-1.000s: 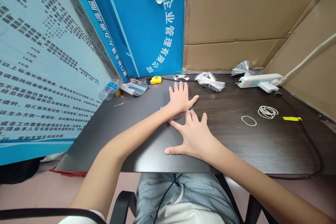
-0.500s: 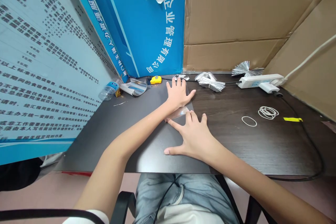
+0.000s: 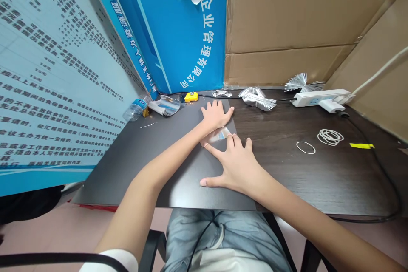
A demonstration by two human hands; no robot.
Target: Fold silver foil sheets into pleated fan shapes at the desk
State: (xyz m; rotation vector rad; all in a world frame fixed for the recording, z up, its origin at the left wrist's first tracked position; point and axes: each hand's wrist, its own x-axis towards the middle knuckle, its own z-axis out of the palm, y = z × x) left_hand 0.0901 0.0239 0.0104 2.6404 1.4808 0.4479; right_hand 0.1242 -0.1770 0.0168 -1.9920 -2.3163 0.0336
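A dark, shiny sheet [image 3: 178,157] lies flat on the brown desk [image 3: 318,170]. My left hand [image 3: 215,117] rests flat on its far part, fingers spread, palm down. My right hand [image 3: 234,163] presses flat on the sheet nearer to me, fingers spread and thumb out to the left. Between the two hands a small reflective fold or strip [image 3: 219,135] of the sheet shows, touching the heel of my left hand and my right fingertips. Neither hand grips anything.
At the back edge lie silver fringed bundles [image 3: 256,98], a yellow tape measure [image 3: 191,96], a plastic bottle [image 3: 135,108] and a white power strip [image 3: 321,97]. White rubber bands [image 3: 330,137] and a yellow strip [image 3: 361,145] lie right. Printed boards and cardboard wall the desk.
My left hand slid farther away along the sheet, then drew back slightly, uncovering the shiny strip between the hands. My right hand stayed put.
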